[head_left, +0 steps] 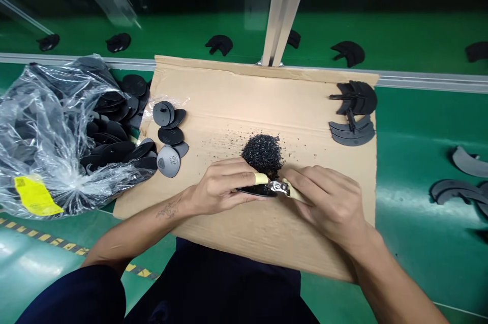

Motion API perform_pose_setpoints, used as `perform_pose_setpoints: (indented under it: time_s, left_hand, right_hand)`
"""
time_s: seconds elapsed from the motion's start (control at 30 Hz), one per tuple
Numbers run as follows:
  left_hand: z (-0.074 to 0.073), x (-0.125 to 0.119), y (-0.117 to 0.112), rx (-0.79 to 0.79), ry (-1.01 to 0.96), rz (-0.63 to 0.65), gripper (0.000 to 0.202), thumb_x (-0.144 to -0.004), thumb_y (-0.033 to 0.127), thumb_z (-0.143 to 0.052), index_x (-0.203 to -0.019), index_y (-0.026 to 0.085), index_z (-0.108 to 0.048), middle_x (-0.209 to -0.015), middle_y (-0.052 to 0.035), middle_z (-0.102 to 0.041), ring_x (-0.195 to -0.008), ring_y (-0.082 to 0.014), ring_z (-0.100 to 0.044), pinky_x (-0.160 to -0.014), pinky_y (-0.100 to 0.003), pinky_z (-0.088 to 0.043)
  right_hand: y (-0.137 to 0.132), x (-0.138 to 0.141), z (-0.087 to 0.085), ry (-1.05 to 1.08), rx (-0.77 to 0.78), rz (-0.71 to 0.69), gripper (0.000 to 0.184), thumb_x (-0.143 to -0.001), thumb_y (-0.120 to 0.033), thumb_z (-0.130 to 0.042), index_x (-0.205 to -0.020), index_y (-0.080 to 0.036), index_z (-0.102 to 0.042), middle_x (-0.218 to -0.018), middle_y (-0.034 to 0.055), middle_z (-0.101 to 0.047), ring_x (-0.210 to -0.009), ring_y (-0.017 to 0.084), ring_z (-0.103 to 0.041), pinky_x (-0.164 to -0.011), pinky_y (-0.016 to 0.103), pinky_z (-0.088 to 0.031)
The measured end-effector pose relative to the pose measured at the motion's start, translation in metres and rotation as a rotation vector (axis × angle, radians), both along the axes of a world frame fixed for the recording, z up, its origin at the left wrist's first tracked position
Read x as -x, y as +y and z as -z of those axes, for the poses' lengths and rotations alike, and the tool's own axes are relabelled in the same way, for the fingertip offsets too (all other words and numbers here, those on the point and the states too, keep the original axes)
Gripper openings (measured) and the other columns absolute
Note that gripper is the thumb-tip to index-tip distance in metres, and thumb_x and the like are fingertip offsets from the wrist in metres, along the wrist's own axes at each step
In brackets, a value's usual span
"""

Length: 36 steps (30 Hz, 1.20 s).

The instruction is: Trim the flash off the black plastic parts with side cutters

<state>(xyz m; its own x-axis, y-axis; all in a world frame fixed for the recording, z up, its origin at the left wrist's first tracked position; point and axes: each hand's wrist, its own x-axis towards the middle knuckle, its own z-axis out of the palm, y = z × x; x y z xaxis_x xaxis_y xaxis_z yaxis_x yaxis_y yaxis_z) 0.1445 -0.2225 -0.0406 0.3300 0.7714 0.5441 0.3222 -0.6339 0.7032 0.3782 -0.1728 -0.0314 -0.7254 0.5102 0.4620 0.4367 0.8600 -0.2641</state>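
My left hand (219, 186) is closed on a flat black plastic disc (256, 191), held edge-on above a cardboard sheet (236, 95). A yellow finger cot covers one fingertip. My right hand (330, 199) grips a small metal cutter (279, 187) whose tip meets the disc's edge. Just behind both hands lies a heap of black shavings (263, 153). Loose black discs (170, 133) lie on the cardboard's left side.
A clear plastic bag (46, 130) of black discs with a yellow label sits at the left. Curved black parts (353, 115) are stacked at the cardboard's right corner. More black parts lie on the green conveyor (419, 39) beyond and on the green surface at the right.
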Motion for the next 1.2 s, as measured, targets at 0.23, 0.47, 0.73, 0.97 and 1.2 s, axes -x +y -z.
perform_pose_setpoints:
  time_s: [0.23,0.47,0.73,0.97,1.2]
  left_hand:
    - [-0.0031,-0.0016,0.0004,-0.037,0.068,-0.065,0.025,-0.090,0.022,-0.072,-0.112,0.011,-0.066,-0.088,-0.0076,-0.073,-0.075,-0.0127,-0.064,-0.068,-0.025,-0.053]
    - [0.0027,0.0005,0.0022,-0.138,0.250,-0.128,0.018,-0.091,0.025,-0.070,-0.105,0.013,-0.069,-0.083,-0.0058,-0.072,-0.079,-0.0165,-0.064,-0.074,-0.032,-0.051]
    - [0.0008,0.0000,0.0000,-0.136,0.222,-0.254,0.028,-0.089,0.031,-0.073,-0.110,0.014,-0.066,-0.088,-0.0059,-0.074,-0.082,-0.0170,-0.061,-0.073,-0.031,-0.051]
    - [0.0008,0.0016,0.0017,-0.160,0.128,-0.203,0.019,-0.092,0.022,-0.070,-0.108,0.015,-0.067,-0.086,-0.0055,-0.074,-0.078,-0.0146,-0.066,-0.070,-0.028,-0.054]
    - [0.0011,0.0000,-0.0004,-0.215,0.127,-0.115,0.012,-0.094,0.015,-0.064,-0.105,0.011,-0.065,-0.098,-0.0117,-0.075,-0.093,-0.0178,-0.072,-0.081,-0.030,-0.062]
  right_hand:
    - [0.0022,0.0007,0.0021,0.014,-0.024,0.060,0.015,-0.092,-0.007,-0.058,-0.102,-0.016,-0.066,-0.082,0.0042,-0.072,-0.066,0.015,-0.063,-0.062,0.028,-0.047]
    - [0.0024,0.0032,0.0033,-0.048,-0.024,0.073,0.016,-0.094,-0.013,-0.056,-0.107,-0.015,-0.065,-0.090,0.0076,-0.074,-0.074,0.019,-0.062,-0.065,0.032,-0.045]
    - [0.0039,0.0026,0.0017,0.072,0.092,0.080,0.019,-0.093,-0.014,-0.060,-0.111,-0.016,-0.064,-0.095,0.0098,-0.074,-0.078,0.021,-0.064,-0.069,0.035,-0.048]
    - [0.0020,0.0072,-0.0012,0.219,0.290,-0.097,0.016,-0.093,-0.015,-0.060,-0.109,-0.017,-0.062,-0.099,0.0120,-0.072,-0.088,0.022,-0.068,-0.074,0.035,-0.054]
    - [-0.0022,0.0072,0.0037,0.198,0.009,-0.116,0.017,-0.094,-0.006,-0.052,-0.101,-0.019,-0.061,-0.093,0.0085,-0.076,-0.076,0.018,-0.066,-0.065,0.032,-0.045]
